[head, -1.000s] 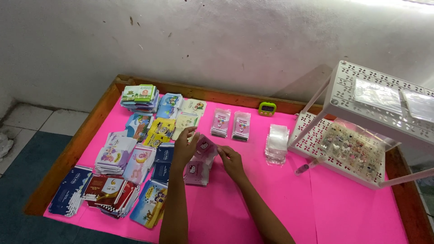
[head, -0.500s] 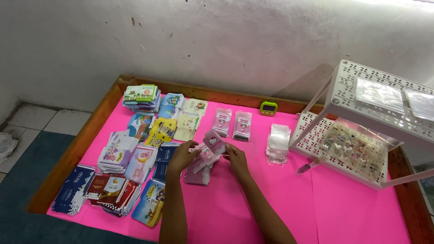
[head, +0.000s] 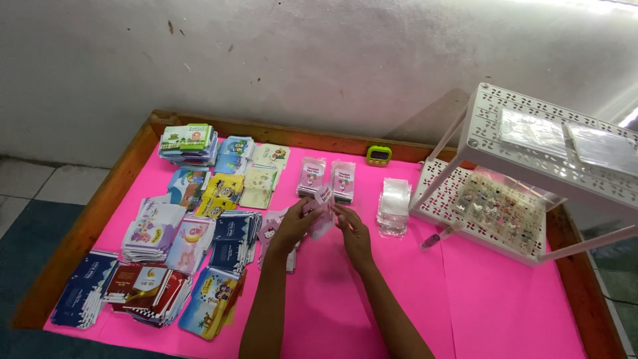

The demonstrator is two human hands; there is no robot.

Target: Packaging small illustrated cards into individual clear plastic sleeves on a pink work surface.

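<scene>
Both hands working at one small pink card packet, raised just above the pink worktop, in front of the two pink packet stacks. Left hand fingers clamped on the packet's left edge; right hand fingers pinched on its right edge. Best held lightly by the edges, kept flat and level over the worktop, clear of the clear sleeve pile beside the white rack.

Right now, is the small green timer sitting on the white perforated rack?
No, the small green timer sits on the pink table cover by the wall, left of the white perforated rack.
</scene>
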